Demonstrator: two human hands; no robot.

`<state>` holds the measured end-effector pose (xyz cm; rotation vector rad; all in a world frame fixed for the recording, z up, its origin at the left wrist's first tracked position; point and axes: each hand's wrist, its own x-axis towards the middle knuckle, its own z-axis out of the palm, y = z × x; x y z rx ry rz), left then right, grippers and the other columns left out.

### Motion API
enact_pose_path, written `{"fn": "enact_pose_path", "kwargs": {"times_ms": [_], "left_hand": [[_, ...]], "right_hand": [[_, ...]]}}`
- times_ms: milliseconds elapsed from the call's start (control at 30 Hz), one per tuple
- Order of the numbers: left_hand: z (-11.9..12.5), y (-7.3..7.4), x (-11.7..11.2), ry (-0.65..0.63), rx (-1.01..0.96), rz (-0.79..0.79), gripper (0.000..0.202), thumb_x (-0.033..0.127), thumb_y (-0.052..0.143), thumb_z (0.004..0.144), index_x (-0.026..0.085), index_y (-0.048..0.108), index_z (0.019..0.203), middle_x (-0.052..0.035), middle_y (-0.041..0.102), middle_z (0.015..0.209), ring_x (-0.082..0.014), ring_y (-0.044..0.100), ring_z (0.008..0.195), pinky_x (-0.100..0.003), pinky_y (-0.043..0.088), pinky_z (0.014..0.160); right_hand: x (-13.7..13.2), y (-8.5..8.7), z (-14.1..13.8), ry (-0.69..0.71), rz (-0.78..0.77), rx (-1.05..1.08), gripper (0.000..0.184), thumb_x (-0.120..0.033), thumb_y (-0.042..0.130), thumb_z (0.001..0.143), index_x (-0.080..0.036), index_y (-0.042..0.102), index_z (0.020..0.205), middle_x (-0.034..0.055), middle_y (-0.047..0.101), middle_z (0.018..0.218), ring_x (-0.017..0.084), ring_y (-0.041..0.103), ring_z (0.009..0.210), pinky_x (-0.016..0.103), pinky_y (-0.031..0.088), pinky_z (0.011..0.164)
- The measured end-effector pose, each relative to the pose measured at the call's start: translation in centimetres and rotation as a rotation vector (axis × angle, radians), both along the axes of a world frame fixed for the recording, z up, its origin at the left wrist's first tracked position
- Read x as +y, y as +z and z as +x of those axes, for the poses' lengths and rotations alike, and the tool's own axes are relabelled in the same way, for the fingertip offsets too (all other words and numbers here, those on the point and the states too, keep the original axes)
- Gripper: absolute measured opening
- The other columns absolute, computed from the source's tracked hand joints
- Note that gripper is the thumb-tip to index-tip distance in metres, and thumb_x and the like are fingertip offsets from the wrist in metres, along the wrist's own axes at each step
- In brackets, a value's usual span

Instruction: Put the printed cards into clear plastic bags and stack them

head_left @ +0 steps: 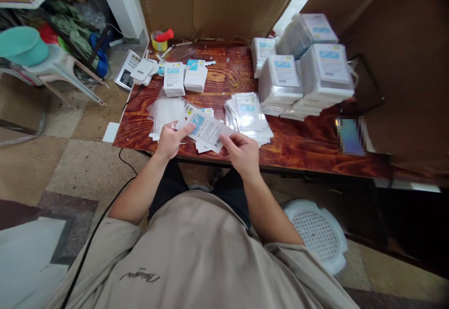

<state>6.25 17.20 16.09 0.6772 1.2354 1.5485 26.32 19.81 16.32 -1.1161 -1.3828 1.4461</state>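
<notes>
Between my two hands, above the table's front edge, I hold a printed packaging card (207,130) with a blue picture and a punched hole. My left hand (171,140) pinches its upper left end, thumb on top. The lower right end is pinched by my right hand (242,152). Under the card more white cards (202,147) show in part. Clear plastic bags (167,112) lie in a stack just beyond my left hand. To the right is a fanned pile of bagged cards (248,115) with a shiny clear film.
Two card stacks (174,79) stand farther back. Tall piles of bagged cards (324,68) rise at the right. A tape roll (159,41), rubber bands (240,81) and a blurred phone (351,135) lie on the wooden table (298,152). A plastic stool (317,234) stands below.
</notes>
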Motion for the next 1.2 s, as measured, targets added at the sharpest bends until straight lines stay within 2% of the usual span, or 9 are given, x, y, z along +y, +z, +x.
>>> {"fn": "enact_pose_path", "kwargs": {"times_ms": [233, 400, 533, 667, 767, 867, 933, 1100, 1200], "left_hand": [[1.0, -0.5, -0.5, -0.116, 0.021, 0.07, 0.042, 0.033, 0.093, 0.07, 0.016, 0.078, 0.105, -0.0089, 0.076, 0.117, -0.0277, 0.073, 0.111, -0.039, 0.058, 0.102], [0.8, -0.1, -1.0, -0.381, 0.019, -0.076, 0.053, 0.039, 0.092, 0.07, 0.018, 0.072, 0.115, -0.0098, 0.078, 0.102, -0.0248, 0.075, 0.07, -0.034, 0.062, 0.059], [0.8, 0.0, -0.3, -0.547, 0.119, -0.206, 0.052, 0.046, 0.09, 0.071, 0.014, 0.071, 0.106, -0.0124, 0.076, 0.084, -0.0212, 0.067, 0.052, -0.029, 0.051, 0.043], [-2.1, -0.7, 1.2, -0.073, 0.555, -0.27, 0.043, 0.051, 0.085, 0.075, 0.018, 0.068, 0.097, -0.0106, 0.072, 0.081, -0.0241, 0.07, 0.072, -0.036, 0.058, 0.068], [-6.2, -1.3, 2.0, 0.403, 1.074, -0.372, 0.048, 0.045, 0.083, 0.078, 0.016, 0.062, 0.11, -0.0217, 0.067, 0.12, -0.0379, 0.059, 0.124, -0.053, 0.043, 0.111], [-9.8, -2.1, 2.2, 0.392, 1.215, -0.607, 0.072, 0.046, 0.088, 0.07, 0.006, 0.056, 0.121, -0.0347, 0.057, 0.135, -0.0483, 0.05, 0.135, -0.058, 0.036, 0.114], [-11.3, -2.7, 2.3, 0.322, 1.157, -0.658, 0.078, 0.044, 0.091, 0.065, 0.006, 0.055, 0.124, -0.0302, 0.063, 0.125, -0.045, 0.059, 0.125, -0.054, 0.042, 0.109], [-12.6, -3.8, 2.9, 0.298, 1.024, -0.562, 0.054, 0.028, 0.088, 0.064, 0.015, 0.063, 0.109, -0.0087, 0.072, 0.094, -0.0249, 0.069, 0.09, -0.036, 0.051, 0.088], [-12.7, -3.4, 2.7, 0.252, 1.06, -0.539, 0.025, 0.03, 0.081, 0.072, 0.016, 0.067, 0.087, -0.0075, 0.071, 0.083, -0.0221, 0.066, 0.076, -0.033, 0.049, 0.079]], "right_hand": [[-0.1, -2.6, -1.7, -0.093, 0.138, -0.007, 0.037, -0.049, 0.085, 0.072, -0.02, 0.062, 0.076, -0.0003, 0.064, 0.071, 0.013, 0.057, 0.062, 0.027, 0.052, 0.06], [0.7, -3.3, -1.1, -0.107, 0.202, -0.002, 0.066, -0.046, 0.089, 0.064, -0.022, 0.063, 0.119, 0.0091, 0.067, 0.12, 0.019, 0.065, 0.094, 0.034, 0.056, 0.083], [1.4, -1.7, -0.4, 0.071, -0.019, 0.114, 0.058, -0.049, 0.084, 0.072, -0.022, 0.064, 0.12, 0.0064, 0.073, 0.104, 0.021, 0.069, 0.089, 0.035, 0.058, 0.079], [5.7, -2.5, 2.8, -0.244, 0.077, -0.073, 0.052, -0.047, 0.077, 0.075, -0.016, 0.065, 0.115, 0.0031, 0.068, 0.083, 0.018, 0.062, 0.07, 0.034, 0.055, 0.071], [9.4, -4.3, 5.8, -0.502, 0.242, -0.505, 0.045, -0.039, 0.069, 0.079, -0.013, 0.065, 0.116, 0.0087, 0.068, 0.089, 0.024, 0.063, 0.085, 0.046, 0.053, 0.086], [10.3, -5.4, 6.5, -0.577, 0.397, -0.892, 0.043, -0.036, 0.068, 0.081, -0.011, 0.066, 0.116, 0.0221, 0.066, 0.118, 0.037, 0.057, 0.115, 0.06, 0.044, 0.102], [9.1, -5.4, 5.2, -0.474, 0.554, -0.919, 0.04, -0.035, 0.064, 0.088, -0.011, 0.067, 0.12, 0.0238, 0.063, 0.128, 0.038, 0.054, 0.123, 0.058, 0.042, 0.106], [4.5, -4.0, -0.2, 0.475, 0.88, -0.819, 0.044, -0.038, 0.075, 0.088, -0.015, 0.068, 0.126, 0.0162, 0.064, 0.137, 0.034, 0.055, 0.129, 0.049, 0.044, 0.109], [3.5, -3.3, -1.9, 0.734, 0.93, -0.927, 0.043, -0.032, 0.08, 0.085, -0.011, 0.068, 0.121, 0.0181, 0.061, 0.14, 0.036, 0.051, 0.135, 0.047, 0.045, 0.109]]}}
